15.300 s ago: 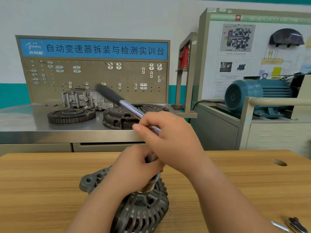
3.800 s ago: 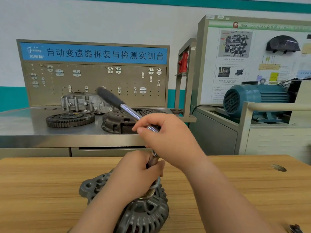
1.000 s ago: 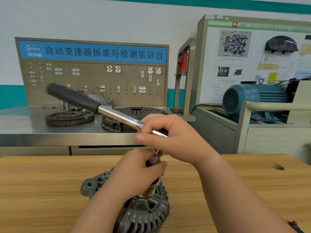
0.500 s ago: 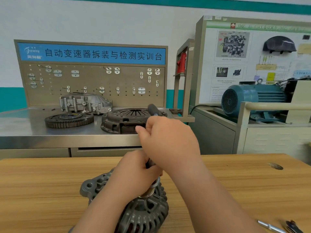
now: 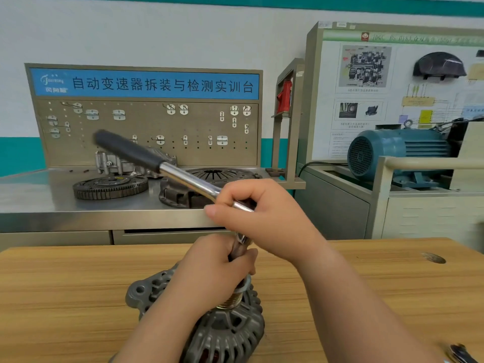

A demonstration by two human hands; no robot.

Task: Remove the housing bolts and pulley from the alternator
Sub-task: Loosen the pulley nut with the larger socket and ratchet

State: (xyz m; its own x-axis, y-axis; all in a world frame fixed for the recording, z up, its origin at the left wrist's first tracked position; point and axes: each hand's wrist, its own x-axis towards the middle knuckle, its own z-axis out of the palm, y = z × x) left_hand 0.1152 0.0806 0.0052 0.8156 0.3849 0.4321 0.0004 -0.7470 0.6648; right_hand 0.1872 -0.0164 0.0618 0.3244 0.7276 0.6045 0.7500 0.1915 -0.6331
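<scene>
Pulley-nut loosening is judged to be the step in hand: a ratchet (image 5: 183,176) is seated through a socket (image 5: 237,254) on top of the pulley (image 5: 233,299), which stands uppermost on the alternator (image 5: 227,336) lying on the table (image 5: 65,297). The right hand (image 5: 269,216) is wrapped round the chrome shaft close to the head, fingers curled tight on it, while the black grip points away up and to the left, untouched. The left hand (image 5: 212,273) is clamped round the socket directly above the pulley; whether its fingers touch the pulley's rim cannot be told. The housing bolts cannot be made out. For the next move, a swing of the handle is called for with the socket held square, and the alternator must be stopped from turning with it.
</scene>
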